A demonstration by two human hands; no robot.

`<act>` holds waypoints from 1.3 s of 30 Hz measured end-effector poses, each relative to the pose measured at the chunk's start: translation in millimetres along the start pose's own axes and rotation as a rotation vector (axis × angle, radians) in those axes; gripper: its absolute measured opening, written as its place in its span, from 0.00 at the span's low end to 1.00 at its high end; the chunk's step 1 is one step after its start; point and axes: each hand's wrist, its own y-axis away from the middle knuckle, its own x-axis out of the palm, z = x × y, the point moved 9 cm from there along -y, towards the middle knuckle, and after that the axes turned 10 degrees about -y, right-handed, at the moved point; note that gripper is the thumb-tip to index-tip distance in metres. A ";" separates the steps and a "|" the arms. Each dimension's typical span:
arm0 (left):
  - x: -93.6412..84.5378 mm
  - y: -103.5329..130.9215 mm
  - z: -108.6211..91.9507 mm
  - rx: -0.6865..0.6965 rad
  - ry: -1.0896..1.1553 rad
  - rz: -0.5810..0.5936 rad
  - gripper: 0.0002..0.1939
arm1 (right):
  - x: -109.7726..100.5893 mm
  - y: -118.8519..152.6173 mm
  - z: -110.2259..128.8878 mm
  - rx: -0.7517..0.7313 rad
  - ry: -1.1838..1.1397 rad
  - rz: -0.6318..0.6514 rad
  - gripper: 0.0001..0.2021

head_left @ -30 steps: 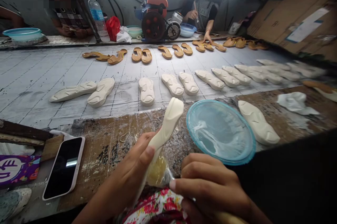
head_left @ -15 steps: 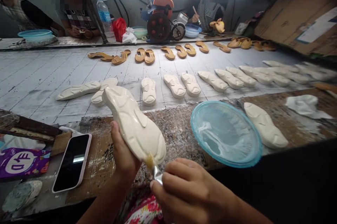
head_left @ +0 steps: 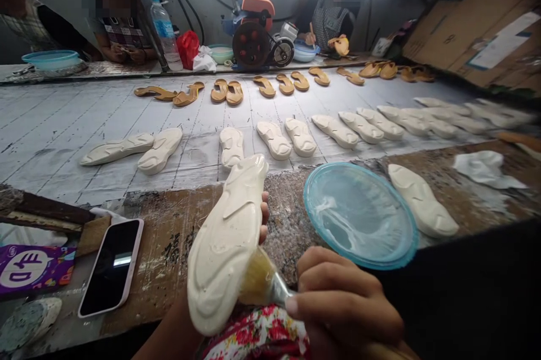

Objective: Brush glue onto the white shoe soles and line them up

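Observation:
In the head view my left hand (head_left: 264,213) grips a cream-white shoe sole (head_left: 226,241) from behind, so only some fingertips show past its right edge. The sole is tilted up, its contoured, glossy face toward me. A flat brush (head_left: 258,278) with yellowish bristles and a metal ferrule is pinched in my right hand (head_left: 346,298). Its bristles touch the sole's lower right edge. To the right of the sole stands a blue plastic bowl (head_left: 310,208) with whitish liquid in it. Another white sole (head_left: 422,202) lies just beyond the bowl.
Several white soles (head_left: 304,137) line the white-covered table (head_left: 118,118), with tan soles (head_left: 285,84) in a row behind. A phone (head_left: 110,270) and purple packet (head_left: 38,270) lie left. A crumpled cloth (head_left: 486,168) is at right. Co-workers sit across, near a machine (head_left: 253,36).
My left hand has turned the sole so it leans the other way and sits lower and nearer. My right hand has moved right, and the brush now meets the sole's side edge.

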 end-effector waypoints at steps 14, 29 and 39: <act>-15.8 4.5 7.5 0.037 -0.079 -0.248 0.29 | -27.4 -11.5 -14.6 0.067 0.041 -0.094 0.11; -24.7 17.7 -16.8 0.177 -0.100 -0.577 0.30 | 48.6 9.9 -10.9 0.000 0.124 0.331 0.10; -26.7 16.7 -26.1 0.206 -0.056 -0.535 0.35 | 15.5 8.2 -32.3 0.134 0.210 0.169 0.08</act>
